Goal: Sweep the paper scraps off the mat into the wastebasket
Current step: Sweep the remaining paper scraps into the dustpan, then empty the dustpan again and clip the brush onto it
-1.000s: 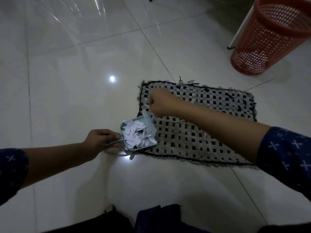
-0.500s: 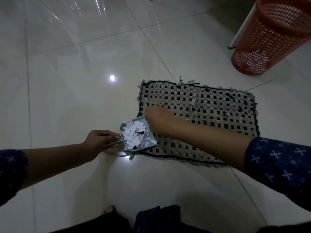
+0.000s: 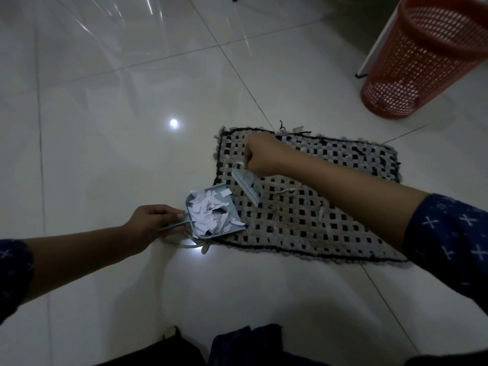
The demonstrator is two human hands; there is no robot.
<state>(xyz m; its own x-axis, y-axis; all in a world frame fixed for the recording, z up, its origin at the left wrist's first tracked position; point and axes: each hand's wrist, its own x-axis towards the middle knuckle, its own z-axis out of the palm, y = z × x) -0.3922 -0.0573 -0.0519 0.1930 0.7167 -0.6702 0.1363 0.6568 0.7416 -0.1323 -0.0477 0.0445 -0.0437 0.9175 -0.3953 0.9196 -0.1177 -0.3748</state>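
Observation:
A woven black-and-grey mat point(image 3: 330, 207) lies on the tiled floor. At its left edge sits a small pale-blue dustpan point(image 3: 232, 207) piled with white paper scraps point(image 3: 208, 212). My left hand point(image 3: 153, 220) grips the dustpan's handle. My right hand point(image 3: 261, 154) is a fist over the mat's left part, holding a small pale-blue brush point(image 3: 245, 186) whose bristles point down just right of the pan. One or two white scraps point(image 3: 320, 211) remain on the mat. The red mesh wastebasket point(image 3: 422, 62) stands at the far right.
Glossy white floor tiles point(image 3: 118, 128) surround the mat. A white panel edge point(image 3: 375, 43) stands behind the wastebasket. A loose white strip point(image 3: 195, 244) lies on the floor under the dustpan. My dark-clothed knees point(image 3: 237, 347) fill the bottom edge.
My right hand swept down to the dustpan half a second ago, then lifted back up and away over the mat with the brush. The left hand and dustpan stayed put.

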